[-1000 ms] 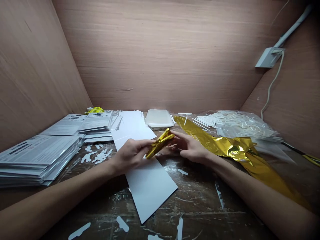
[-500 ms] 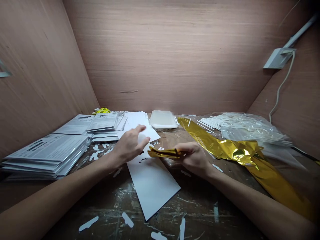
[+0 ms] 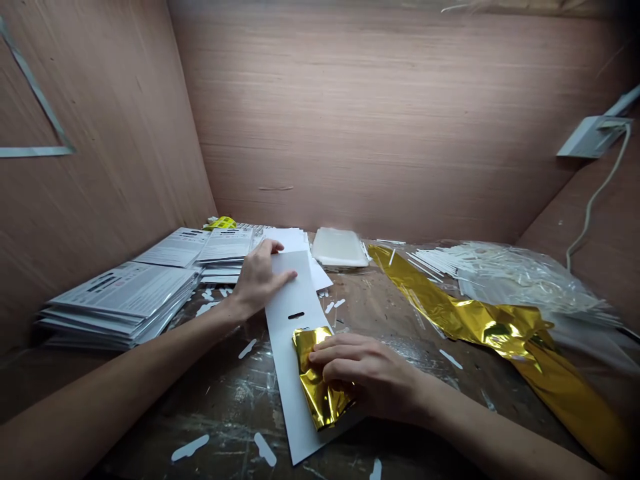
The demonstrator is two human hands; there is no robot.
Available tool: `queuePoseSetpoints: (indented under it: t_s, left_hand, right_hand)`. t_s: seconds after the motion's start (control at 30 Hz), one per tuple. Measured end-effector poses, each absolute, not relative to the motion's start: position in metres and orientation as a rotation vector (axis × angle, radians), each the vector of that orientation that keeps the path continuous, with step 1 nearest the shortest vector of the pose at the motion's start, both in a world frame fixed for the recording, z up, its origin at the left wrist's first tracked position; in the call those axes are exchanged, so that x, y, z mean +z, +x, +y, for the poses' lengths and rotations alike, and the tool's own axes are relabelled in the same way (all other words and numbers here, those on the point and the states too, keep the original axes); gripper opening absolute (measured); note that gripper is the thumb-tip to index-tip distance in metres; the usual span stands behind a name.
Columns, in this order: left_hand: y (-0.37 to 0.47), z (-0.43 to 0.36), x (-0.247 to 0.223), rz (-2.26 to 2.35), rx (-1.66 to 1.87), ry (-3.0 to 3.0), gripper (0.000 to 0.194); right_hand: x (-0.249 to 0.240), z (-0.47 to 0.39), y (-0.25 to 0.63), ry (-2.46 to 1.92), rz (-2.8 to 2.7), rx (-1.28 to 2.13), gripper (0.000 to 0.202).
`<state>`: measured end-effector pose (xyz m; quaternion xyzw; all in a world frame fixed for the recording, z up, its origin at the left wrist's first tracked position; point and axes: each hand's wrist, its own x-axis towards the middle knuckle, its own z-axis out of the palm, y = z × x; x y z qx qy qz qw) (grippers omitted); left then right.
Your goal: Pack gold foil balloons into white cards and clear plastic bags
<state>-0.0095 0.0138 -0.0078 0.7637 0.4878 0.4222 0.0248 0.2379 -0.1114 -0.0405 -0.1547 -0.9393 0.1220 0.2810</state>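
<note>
A long white card (image 3: 290, 373) with a hang slot lies flat in front of me. My left hand (image 3: 257, 277) rests at its far left edge, thumb lying over the card and apart from the index finger. My right hand (image 3: 370, 373) has its fingers closed over a folded piece of gold foil (image 3: 320, 393) and presses it onto the near half of the card, below the slot. The palm hides the foil's right side. To the right a long strip of gold foil (image 3: 460, 313) lies crumpled across the table.
Stacks of printed, plastic-wrapped cards (image 3: 120, 300) stand at the left. More white cards (image 3: 323, 273) and a translucent tray (image 3: 340, 248) lie at the back. White sticks (image 3: 445, 260) and clear bags (image 3: 530, 280) sit right. Small white cutouts (image 3: 265, 449) litter the table.
My right hand has brought the folded gold foil down and nearer, from above the card onto it. My left hand has moved slightly away, to the card's far edge.
</note>
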Motion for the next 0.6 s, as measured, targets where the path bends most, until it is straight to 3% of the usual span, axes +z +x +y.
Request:
queuePoseSetpoints:
  t_s: [0.07,0.17,0.27,0.43,0.6]
  left_hand:
    - [-0.006,0.014,-0.006,1.342,1.544,2.174,0.050]
    - [0.002,0.011,-0.009,1.167,1.756,1.820,0.070]
    - [0.011,0.003,-0.014,1.034,1.560,1.532,0.083]
    - [0.017,-0.011,-0.020,0.897,0.938,1.627,0.043]
    - [0.020,-0.012,-0.029,0.935,0.940,1.617,0.036]
  right_hand:
    - [-0.042,-0.110,0.238,-0.404,-2.550,0.400,0.025]
    - [-0.042,-0.109,0.239,-0.427,-2.601,0.446,0.036]
    - [-0.040,-0.109,0.240,-0.462,-2.622,0.462,0.038]
    - [-0.035,-0.110,0.238,-0.474,-2.653,0.430,0.038]
    - [-0.031,-0.114,0.235,-0.503,-2.673,0.447,0.034]
